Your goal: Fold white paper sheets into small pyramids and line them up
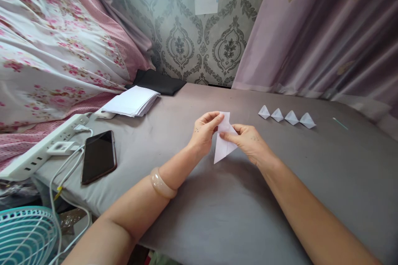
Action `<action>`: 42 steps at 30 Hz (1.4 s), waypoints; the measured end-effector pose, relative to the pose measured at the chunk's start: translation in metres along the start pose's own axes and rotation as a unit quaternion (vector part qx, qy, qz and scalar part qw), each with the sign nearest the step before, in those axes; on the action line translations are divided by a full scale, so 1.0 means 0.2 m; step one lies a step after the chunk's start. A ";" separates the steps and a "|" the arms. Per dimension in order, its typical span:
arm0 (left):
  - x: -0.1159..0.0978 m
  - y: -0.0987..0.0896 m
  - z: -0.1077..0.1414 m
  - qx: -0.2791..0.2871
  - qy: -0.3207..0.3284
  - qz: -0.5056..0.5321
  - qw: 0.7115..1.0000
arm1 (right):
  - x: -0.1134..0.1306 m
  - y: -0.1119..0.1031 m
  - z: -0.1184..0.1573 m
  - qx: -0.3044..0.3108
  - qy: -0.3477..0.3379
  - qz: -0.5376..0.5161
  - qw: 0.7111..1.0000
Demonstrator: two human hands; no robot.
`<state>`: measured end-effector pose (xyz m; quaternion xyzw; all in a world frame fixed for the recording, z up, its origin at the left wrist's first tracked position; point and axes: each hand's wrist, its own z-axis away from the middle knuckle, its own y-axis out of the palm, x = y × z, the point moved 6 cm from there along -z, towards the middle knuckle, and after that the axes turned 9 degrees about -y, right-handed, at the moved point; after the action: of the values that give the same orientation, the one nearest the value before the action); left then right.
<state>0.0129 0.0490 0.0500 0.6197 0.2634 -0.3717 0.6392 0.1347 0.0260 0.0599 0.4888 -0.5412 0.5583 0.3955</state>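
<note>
A partly folded sheet of white paper (224,149) is held up over the grey cloth-covered table, with one corner pointing down. My left hand (205,130) pinches its upper left edge between thumb and fingers. From the right, my right hand (248,138) grips the middle of the same paper, thumb in front and fingers behind. The fingers behind the paper are partly hidden. To the right, several small folded white paper shapes (291,117) stand in a slanting row, apart from both hands.
Left of the hands are a stack of white paper (132,101), a black folded cloth (161,83), a phone (99,157) and a white power strip (46,147) with cables. A thin stick (340,123) lies far right. A teal fan (27,236) stands below the table's left edge.
</note>
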 end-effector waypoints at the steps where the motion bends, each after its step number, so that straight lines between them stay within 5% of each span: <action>1: 0.00 -0.01 0.00 -0.005 -0.002 0.002 1.000 | 0.00 0.00 0.00 0.005 -0.007 0.006 1.000; 5: 0.01 -0.04 -0.02 -0.044 -0.017 0.017 0.999 | 0.05 -0.02 0.00 -0.058 -0.111 0.094 0.988; 8: 0.01 -0.05 -0.02 -0.054 -0.028 0.034 0.998 | 0.12 -0.05 0.03 -0.150 -0.231 0.201 0.940; 11: 0.02 -0.04 -0.02 -0.043 -0.030 0.041 0.998 | 0.16 -0.03 0.05 -0.152 -0.289 0.237 0.915; 26: 0.05 0.03 0.00 0.000 -0.020 0.039 0.999 | 0.07 -0.07 0.00 -0.134 -0.116 0.009 0.984; 42: 0.04 0.02 0.01 0.033 -0.018 0.032 0.999 | 0.08 -0.06 0.00 -0.121 -0.135 -0.043 0.982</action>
<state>0.0207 0.0462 0.0468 0.6414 0.2200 -0.3707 0.6346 0.1429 0.0267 0.0777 0.5316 -0.6315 0.4000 0.3984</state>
